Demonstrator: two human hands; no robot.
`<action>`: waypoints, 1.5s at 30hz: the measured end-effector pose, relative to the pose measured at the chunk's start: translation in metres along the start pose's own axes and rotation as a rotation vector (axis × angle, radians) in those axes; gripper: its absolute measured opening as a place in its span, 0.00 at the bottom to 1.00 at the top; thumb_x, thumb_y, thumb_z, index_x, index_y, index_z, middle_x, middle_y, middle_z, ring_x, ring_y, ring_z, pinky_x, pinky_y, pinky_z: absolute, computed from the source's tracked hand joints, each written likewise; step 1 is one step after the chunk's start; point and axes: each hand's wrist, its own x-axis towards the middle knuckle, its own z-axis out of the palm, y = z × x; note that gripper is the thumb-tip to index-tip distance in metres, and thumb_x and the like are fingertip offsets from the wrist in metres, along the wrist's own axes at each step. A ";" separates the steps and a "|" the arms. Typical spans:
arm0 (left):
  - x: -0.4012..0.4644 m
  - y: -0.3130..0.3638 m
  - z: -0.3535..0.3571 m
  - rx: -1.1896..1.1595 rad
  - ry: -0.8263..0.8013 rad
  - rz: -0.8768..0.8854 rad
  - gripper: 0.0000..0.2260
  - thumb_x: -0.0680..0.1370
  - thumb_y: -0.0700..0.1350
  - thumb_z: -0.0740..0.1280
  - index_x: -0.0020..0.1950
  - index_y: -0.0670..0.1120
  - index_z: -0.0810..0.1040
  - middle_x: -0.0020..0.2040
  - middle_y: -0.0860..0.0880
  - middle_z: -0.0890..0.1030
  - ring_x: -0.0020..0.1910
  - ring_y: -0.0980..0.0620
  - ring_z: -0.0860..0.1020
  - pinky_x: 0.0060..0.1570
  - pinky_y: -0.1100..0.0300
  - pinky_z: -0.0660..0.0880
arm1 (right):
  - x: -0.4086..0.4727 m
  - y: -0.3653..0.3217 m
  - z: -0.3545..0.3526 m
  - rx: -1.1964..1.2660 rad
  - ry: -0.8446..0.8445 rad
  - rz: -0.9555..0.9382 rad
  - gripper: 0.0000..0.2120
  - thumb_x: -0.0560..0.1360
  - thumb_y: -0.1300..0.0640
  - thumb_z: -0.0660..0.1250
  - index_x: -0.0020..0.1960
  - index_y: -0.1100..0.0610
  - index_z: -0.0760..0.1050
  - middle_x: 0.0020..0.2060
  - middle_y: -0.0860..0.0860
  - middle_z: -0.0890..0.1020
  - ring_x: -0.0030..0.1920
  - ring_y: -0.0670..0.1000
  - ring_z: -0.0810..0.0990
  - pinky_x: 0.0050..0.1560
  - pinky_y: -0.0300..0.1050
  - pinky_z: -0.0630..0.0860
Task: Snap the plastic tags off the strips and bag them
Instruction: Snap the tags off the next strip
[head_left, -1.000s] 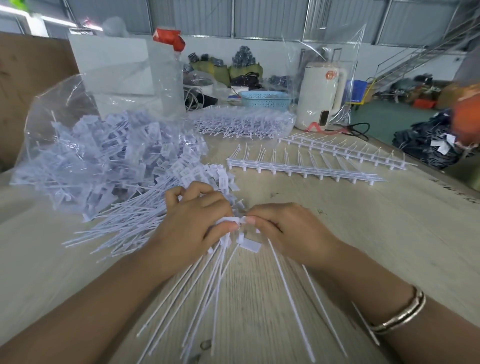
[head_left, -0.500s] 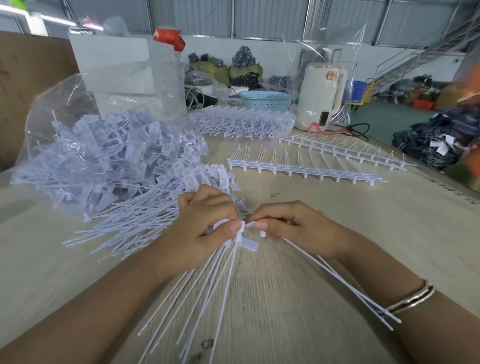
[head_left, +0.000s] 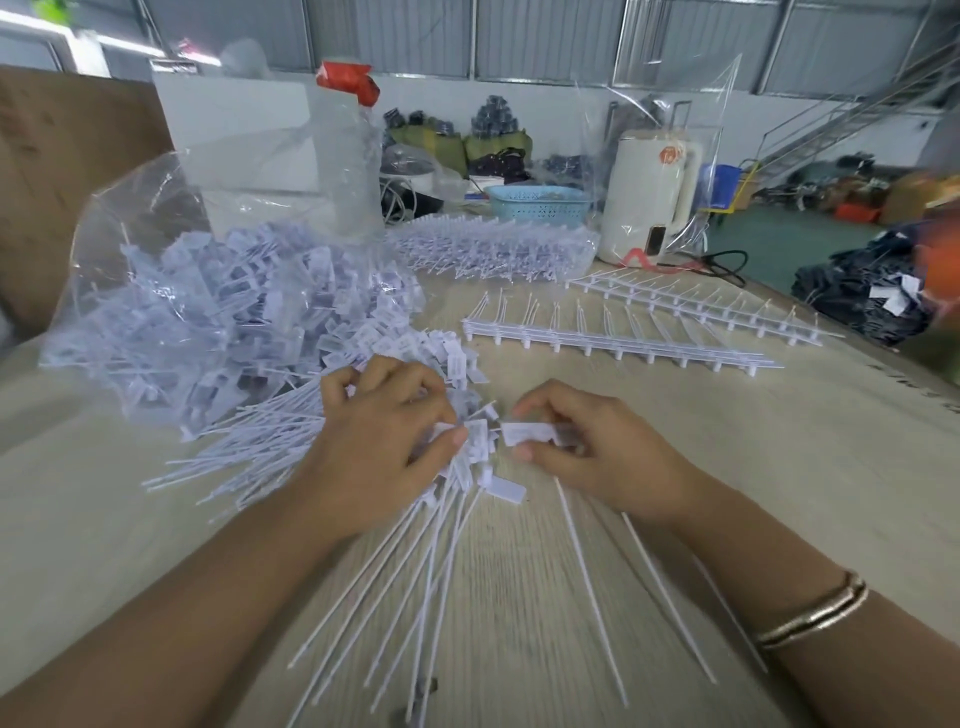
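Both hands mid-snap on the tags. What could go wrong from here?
1. The left hand grips a fanned bundle of tags; the long tails could slip or tangle with the loose pile beside it.
2. The right hand pinches one tag by its flat head; it may bend, not snap clean.
3. The clear bag lies slumped, its mouth hard to make out; tags may spill onto the table.

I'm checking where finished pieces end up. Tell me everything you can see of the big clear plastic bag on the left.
The clear plastic bag lies on its side at the table's left, thin, glossy and crinkled, its mouth facing the hands. It is heaped with small white plastic tags with thin tails, which spill out of the opening onto the table toward the left hand. Neither hand touches the bag itself.
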 end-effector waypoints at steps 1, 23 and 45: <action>0.000 0.002 0.001 0.015 -0.005 -0.037 0.21 0.74 0.62 0.51 0.48 0.53 0.80 0.55 0.57 0.75 0.58 0.55 0.67 0.51 0.59 0.49 | 0.000 -0.003 0.002 -0.027 0.028 -0.008 0.14 0.72 0.47 0.69 0.55 0.49 0.72 0.38 0.43 0.76 0.37 0.47 0.75 0.38 0.45 0.72; 0.000 0.011 0.007 -0.126 0.048 0.028 0.17 0.75 0.60 0.53 0.38 0.51 0.75 0.43 0.60 0.75 0.53 0.59 0.66 0.47 0.58 0.50 | 0.002 -0.016 0.002 -0.220 0.130 -0.089 0.11 0.69 0.49 0.72 0.51 0.46 0.80 0.36 0.44 0.75 0.36 0.48 0.75 0.42 0.46 0.71; 0.001 -0.002 -0.005 -0.324 0.106 0.026 0.08 0.75 0.55 0.56 0.37 0.57 0.68 0.41 0.62 0.73 0.52 0.61 0.66 0.53 0.60 0.52 | 0.001 0.019 -0.022 0.146 0.070 0.158 0.07 0.75 0.45 0.60 0.44 0.42 0.75 0.32 0.41 0.78 0.34 0.42 0.75 0.40 0.36 0.70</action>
